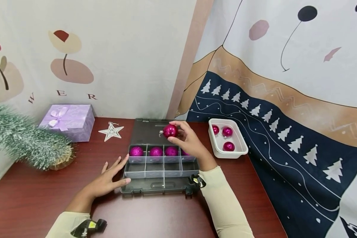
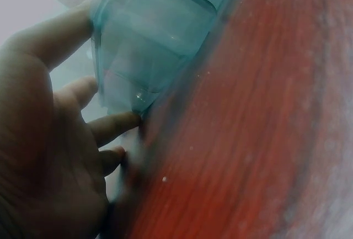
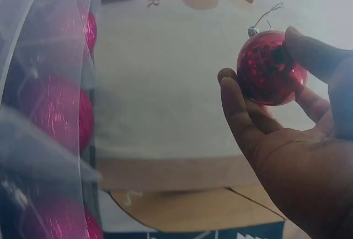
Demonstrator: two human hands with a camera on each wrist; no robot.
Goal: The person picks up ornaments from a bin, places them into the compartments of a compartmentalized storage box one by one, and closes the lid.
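Observation:
My right hand [image 1: 191, 141] pinches a shiny magenta Christmas ball [image 1: 170, 131] between thumb and fingertips, held above the dark opened lid [image 1: 144, 132] of a storage box. The ball's silver cap and wire hook [image 3: 267, 19] point away from the palm. Several glittery magenta balls [image 1: 156, 151] sit in the back row of the clear divided box [image 1: 172, 174], the rightmost partly hidden by my right arm. The front compartments hold nothing. With fingers spread and relaxed, my left hand [image 1: 108, 181] touches the box's left side; in the left wrist view its fingertips meet the clear wall [image 2: 149, 35].
To the right stands a white tub [image 1: 237, 153] with 3 shiny magenta balls [image 1: 227, 131]. A white star ornament [image 1: 111, 132], a purple gift box [image 1: 80, 127] and a frosted mini tree [image 1: 26, 142] stand at the left. Printed cloth [image 1: 267, 142] hangs along the table's right side.

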